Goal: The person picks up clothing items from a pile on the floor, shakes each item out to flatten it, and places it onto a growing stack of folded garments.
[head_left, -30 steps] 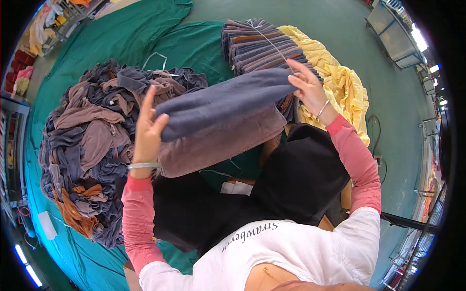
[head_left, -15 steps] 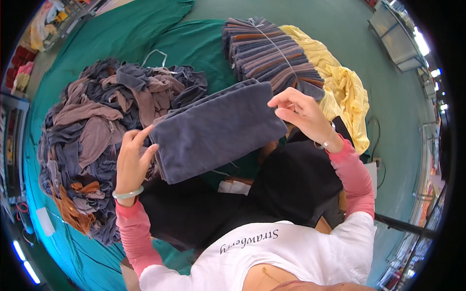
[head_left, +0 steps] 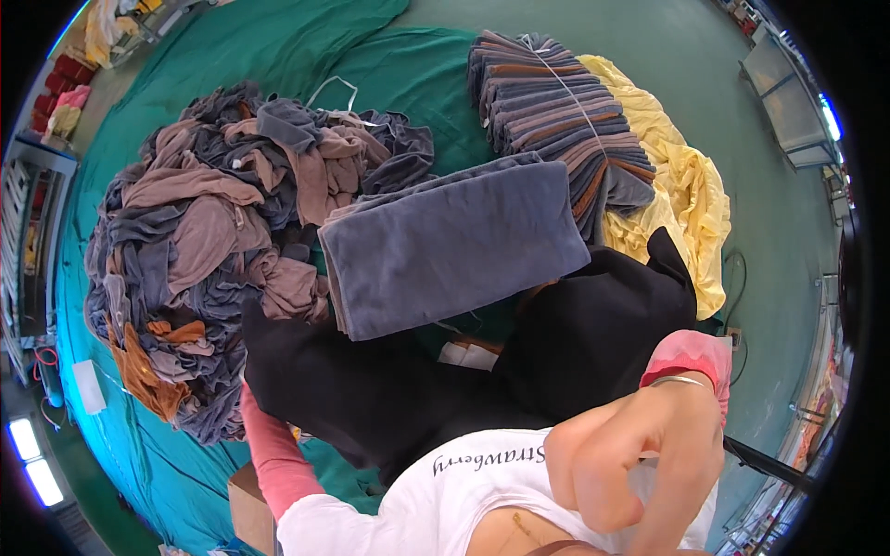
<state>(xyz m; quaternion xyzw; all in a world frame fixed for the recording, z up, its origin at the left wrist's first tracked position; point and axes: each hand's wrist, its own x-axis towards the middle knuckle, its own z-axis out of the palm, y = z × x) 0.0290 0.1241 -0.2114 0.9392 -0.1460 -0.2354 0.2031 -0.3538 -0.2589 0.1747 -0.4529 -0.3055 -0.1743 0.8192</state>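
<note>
A stack of folded dark grey-blue cloths [head_left: 454, 246] lies across my lap, with brown layers showing at its left edge. Black fabric [head_left: 579, 338] covers my knees beneath it. My right hand [head_left: 640, 459] is raised close in front of my white shirt, away from the stack. Its fingers are curled, and I see nothing in them. On the left, my pink sleeve [head_left: 267, 449] reaches down beside the black fabric, which hides my left hand. Nearest that arm is a big loose heap of grey, brown and orange cloths [head_left: 209, 236].
A tied bundle of folded cloths [head_left: 547, 102] stands at the far right against crumpled yellow fabric [head_left: 691, 195]. Green sheeting [head_left: 408, 74] lies under the heap. A cable [head_left: 742, 306] runs along the floor at right, and a cardboard box [head_left: 250, 510] sits at lower left.
Both hands have left the folded stack, which now rests on my lap. My right hand came up toward me with fingers curled; my left dropped out of sight. The view shifted slightly.
</note>
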